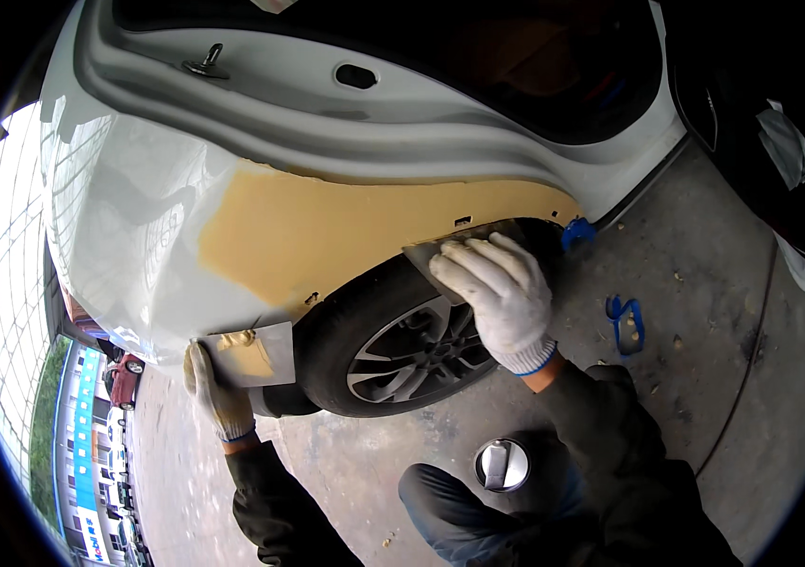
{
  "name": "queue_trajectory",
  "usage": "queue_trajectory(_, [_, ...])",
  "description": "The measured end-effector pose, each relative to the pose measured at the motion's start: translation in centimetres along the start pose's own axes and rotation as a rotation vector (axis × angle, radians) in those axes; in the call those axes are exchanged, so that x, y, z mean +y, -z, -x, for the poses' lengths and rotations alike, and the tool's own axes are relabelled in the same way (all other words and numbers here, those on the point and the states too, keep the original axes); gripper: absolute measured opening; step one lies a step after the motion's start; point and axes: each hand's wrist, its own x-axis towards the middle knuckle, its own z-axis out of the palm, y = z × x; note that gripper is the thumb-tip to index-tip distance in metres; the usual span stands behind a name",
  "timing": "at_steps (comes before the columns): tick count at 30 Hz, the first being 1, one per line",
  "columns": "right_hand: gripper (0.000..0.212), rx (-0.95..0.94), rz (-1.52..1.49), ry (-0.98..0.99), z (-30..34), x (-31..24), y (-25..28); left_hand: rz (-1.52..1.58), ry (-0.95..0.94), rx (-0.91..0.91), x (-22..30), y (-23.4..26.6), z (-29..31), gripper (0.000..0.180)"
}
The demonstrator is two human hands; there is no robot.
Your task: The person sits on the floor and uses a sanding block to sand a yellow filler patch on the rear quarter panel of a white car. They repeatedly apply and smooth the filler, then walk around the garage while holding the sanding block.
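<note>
My left hand (220, 397), in a white knit glove, grips the edge of a flat metal plate (280, 342) bearing a smear and lump of yellowish putty (249, 355). Also gloved, my right hand (502, 295) has its fingers pressed over a thin dark spreader (424, 266) at the wheel arch's lower edge. Above it, a broad tan layer of filler (355, 215) covers the white car's rear fender (128, 189). The spreader's far part is hidden beneath my fingers. Behind both hands stands the car's wheel (325, 364).
On the concrete floor lie a blue loop-shaped piece (626, 326) and a thin dark hose (752, 354). A round can (505, 465) stands by my knee (454, 506). Another blue piece (577, 232) sits near the arch's right end. The car door (804, 269) hangs open at right.
</note>
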Motion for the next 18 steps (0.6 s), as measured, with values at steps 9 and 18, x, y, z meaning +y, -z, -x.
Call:
queue_trajectory(9, [0.02, 0.435, -1.149, -1.318, 0.0, 4.3, 4.1, 0.253, 0.165, -0.013, 0.3, -0.1, -0.6, 0.035])
queue_trajectory(18, [0.026, 0.499, -1.037, -1.115, 3.9, 5.5, 2.7, 0.284, 0.092, -0.022, -0.6, -0.4, -0.5, 0.039])
